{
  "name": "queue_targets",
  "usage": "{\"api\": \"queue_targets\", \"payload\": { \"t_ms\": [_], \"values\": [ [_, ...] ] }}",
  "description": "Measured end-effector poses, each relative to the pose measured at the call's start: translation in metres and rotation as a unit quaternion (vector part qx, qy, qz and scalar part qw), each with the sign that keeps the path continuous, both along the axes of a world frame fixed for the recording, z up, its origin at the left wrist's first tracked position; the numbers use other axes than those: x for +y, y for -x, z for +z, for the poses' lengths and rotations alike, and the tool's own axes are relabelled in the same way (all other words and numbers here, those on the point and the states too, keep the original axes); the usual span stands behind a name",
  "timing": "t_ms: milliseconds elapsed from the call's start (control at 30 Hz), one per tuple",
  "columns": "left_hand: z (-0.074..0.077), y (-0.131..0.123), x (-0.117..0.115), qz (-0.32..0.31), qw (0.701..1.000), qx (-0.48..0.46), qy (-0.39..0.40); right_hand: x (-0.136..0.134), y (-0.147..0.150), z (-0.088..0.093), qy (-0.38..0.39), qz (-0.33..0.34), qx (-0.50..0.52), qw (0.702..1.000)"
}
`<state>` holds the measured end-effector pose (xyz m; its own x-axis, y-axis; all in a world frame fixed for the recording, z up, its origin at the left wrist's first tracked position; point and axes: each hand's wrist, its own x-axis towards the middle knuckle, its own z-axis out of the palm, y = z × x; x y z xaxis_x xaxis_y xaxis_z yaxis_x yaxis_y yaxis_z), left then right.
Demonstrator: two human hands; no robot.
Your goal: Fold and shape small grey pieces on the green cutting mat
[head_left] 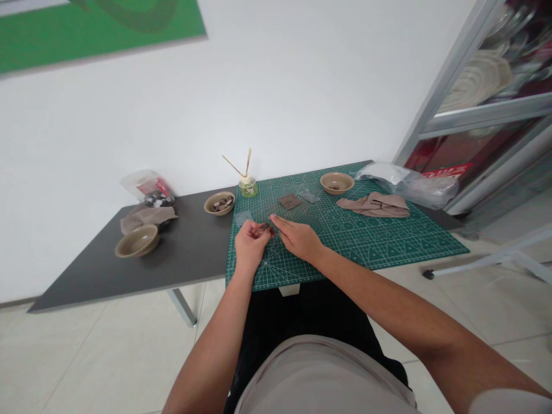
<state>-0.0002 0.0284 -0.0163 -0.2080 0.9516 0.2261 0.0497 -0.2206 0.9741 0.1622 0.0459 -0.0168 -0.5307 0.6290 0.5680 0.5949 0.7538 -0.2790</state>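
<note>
The left hand [251, 244] is curled shut, and its finger and thumb pinch a small dark piece [265, 228]. It is too small to see well, and there is a bit of red by it. The right hand [297, 240] is stretched out, with its fingers long and close together. Its fingertips [273, 218] come right up to the small dark piece, but I cannot tell if they touch it or hold anything.

Both hands are over the near part of the green cutting mat [366, 244]. On the mat, just past the left hand, lies a clear plastic square [243, 218]. Farther in are a brown square patch [290, 201] and another clear plastic square [309, 196]. Toward the back is a tan bowl [337, 183], and to the right is a crumpled beige cloth [373, 204].

To the left of the mat, on the gray surface [185, 264], sits a bowl of small pieces [219, 203].

The small dark piece could slip from the pinch if the fingers loosen. It could then get lost on the busy green lines of the mat, or roll off the edge.
</note>
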Motion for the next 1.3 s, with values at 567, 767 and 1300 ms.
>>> {"api": "queue_targets", "payload": {
  "t_ms": [567, 767, 1300],
  "values": [
    [0.0036, 0.0006, -0.0039, 0.000, 0.999, 0.049, -0.009, 0.0001, -0.0015, 0.0010, 0.016, 0.058, 0.009, 0.998],
    [0.0040, 0.0009, -0.0045, -0.005, 0.999, 0.040, -0.013, -0.0005, -0.0014, 0.0004, 0.013, 0.047, 0.011, 0.999],
    [0.0027, 0.0014, -0.0056, -0.005, 0.998, 0.063, -0.028, -0.0036, -0.0015, 0.0023, -0.007, 0.040, -0.006, 0.999]
  ]
}}
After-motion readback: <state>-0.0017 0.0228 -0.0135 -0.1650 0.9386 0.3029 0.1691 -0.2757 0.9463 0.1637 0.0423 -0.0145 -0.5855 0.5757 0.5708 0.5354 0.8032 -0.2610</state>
